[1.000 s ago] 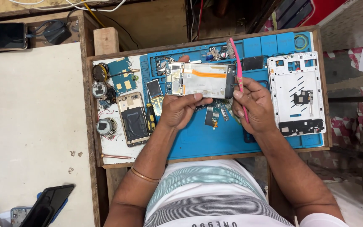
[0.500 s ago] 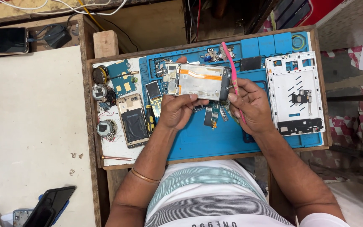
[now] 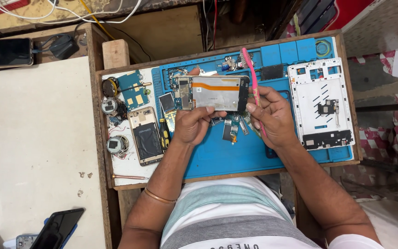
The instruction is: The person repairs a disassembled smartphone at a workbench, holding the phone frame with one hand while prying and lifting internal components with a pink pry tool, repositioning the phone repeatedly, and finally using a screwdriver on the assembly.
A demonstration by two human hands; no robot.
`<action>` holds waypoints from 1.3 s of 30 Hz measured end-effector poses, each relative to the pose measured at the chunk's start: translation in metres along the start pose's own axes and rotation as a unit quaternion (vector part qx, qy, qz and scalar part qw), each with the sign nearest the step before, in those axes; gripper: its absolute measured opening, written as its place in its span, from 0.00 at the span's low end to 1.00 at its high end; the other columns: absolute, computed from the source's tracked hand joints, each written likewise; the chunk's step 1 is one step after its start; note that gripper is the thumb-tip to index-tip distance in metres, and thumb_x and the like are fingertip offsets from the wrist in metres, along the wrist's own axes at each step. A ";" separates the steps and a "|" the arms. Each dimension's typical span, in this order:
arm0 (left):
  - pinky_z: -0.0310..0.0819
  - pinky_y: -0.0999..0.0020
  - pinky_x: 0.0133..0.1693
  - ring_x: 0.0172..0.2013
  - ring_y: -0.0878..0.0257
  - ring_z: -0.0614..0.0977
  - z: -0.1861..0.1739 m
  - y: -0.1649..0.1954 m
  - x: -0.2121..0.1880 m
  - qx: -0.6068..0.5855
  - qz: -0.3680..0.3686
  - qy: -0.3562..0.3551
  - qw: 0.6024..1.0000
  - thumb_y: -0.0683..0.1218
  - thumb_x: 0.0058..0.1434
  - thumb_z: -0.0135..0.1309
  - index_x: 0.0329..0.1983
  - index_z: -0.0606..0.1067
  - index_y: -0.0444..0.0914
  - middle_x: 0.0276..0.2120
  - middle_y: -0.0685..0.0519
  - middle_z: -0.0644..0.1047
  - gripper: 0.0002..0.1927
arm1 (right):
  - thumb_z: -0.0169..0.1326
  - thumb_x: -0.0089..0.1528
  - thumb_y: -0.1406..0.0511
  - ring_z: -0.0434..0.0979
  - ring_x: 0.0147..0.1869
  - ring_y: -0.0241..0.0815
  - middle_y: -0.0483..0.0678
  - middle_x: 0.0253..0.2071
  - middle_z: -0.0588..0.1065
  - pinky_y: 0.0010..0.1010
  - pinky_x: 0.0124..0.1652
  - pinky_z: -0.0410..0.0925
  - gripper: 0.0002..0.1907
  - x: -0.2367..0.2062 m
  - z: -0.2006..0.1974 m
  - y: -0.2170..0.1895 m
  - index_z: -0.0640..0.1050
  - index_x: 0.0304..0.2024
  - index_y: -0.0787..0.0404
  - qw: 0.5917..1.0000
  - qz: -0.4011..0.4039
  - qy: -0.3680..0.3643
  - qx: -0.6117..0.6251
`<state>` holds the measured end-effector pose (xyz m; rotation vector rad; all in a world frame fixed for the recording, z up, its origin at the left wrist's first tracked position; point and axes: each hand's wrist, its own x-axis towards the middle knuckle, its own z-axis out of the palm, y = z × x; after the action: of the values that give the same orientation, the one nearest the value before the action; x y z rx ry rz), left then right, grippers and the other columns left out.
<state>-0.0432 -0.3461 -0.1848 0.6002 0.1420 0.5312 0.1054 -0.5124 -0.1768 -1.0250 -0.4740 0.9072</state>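
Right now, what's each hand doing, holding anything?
Left hand: closed on the lower edge of the opened phone, holding it above the blue mat.
Right hand: closed on a pink brush, fingertips at the phone's right end.

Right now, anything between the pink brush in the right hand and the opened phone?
Nothing visible. The right hand holds the pink brush right beside the opened phone, which the left hand grips from below. The phone's exposed side faces up, uncovered.

Bare mat (image 3: 226, 159) btwn parts (image 3: 231, 127), edge
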 end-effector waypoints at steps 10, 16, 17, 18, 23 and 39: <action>0.85 0.58 0.47 0.53 0.48 0.82 -0.006 -0.002 -0.002 -0.003 -0.009 0.006 1.000 0.32 0.66 0.50 0.80 0.52 0.39 0.60 0.37 0.73 0.40 | 0.55 0.67 0.74 0.69 0.28 0.26 0.50 0.41 0.78 0.17 0.27 0.63 0.18 -0.001 0.001 0.002 0.71 0.60 0.67 1.000 -0.001 0.013 0.014; 0.85 0.63 0.44 0.55 0.52 0.81 0.007 0.008 -0.003 0.094 0.032 0.002 0.995 0.36 0.65 0.55 0.80 0.50 0.42 0.63 0.42 0.71 0.43 | 0.54 0.68 0.75 0.67 0.26 0.28 0.48 0.38 0.76 0.19 0.26 0.61 0.20 -0.001 0.011 0.000 0.71 0.62 0.66 0.999 -0.004 0.020 0.029; 0.85 0.64 0.45 0.56 0.53 0.81 0.008 0.009 -0.003 0.108 0.040 -0.002 0.993 0.37 0.65 0.55 0.80 0.50 0.42 0.64 0.43 0.71 0.43 | 0.53 0.67 0.75 0.67 0.25 0.28 0.49 0.38 0.77 0.19 0.25 0.61 0.20 -0.001 0.012 0.000 0.71 0.62 0.66 0.999 -0.001 0.028 0.022; 0.85 0.64 0.45 0.55 0.53 0.81 0.009 0.010 -0.003 0.114 0.041 -0.001 0.993 0.37 0.64 0.56 0.80 0.50 0.42 0.64 0.43 0.71 0.43 | 0.53 0.67 0.75 0.66 0.25 0.28 0.49 0.39 0.77 0.19 0.25 0.60 0.20 0.000 0.013 0.000 0.71 0.62 0.66 0.999 0.002 0.036 0.015; 0.86 0.62 0.45 0.55 0.54 0.81 0.008 0.011 -0.003 0.123 0.037 0.000 0.992 0.38 0.63 0.59 0.81 0.51 0.42 0.60 0.43 0.73 0.45 | 0.53 0.67 0.75 0.67 0.25 0.29 0.48 0.37 0.76 0.19 0.25 0.61 0.19 0.000 0.013 0.001 0.71 0.61 0.65 0.999 0.005 0.041 0.004; 0.74 0.55 0.67 0.63 0.52 0.76 -0.004 0.002 0.001 -0.006 0.091 0.022 0.996 0.42 0.65 0.60 0.71 0.59 0.39 0.67 0.42 0.70 0.34 | 0.53 0.68 0.70 0.63 0.23 0.25 0.50 0.37 0.80 0.17 0.23 0.58 0.19 -0.002 0.011 0.007 0.71 0.62 0.66 0.991 0.030 0.008 -0.129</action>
<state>-0.0441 -0.3420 -0.1864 0.5929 0.1259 0.7216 0.0940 -0.5066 -0.1776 -1.2877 -0.5590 0.9053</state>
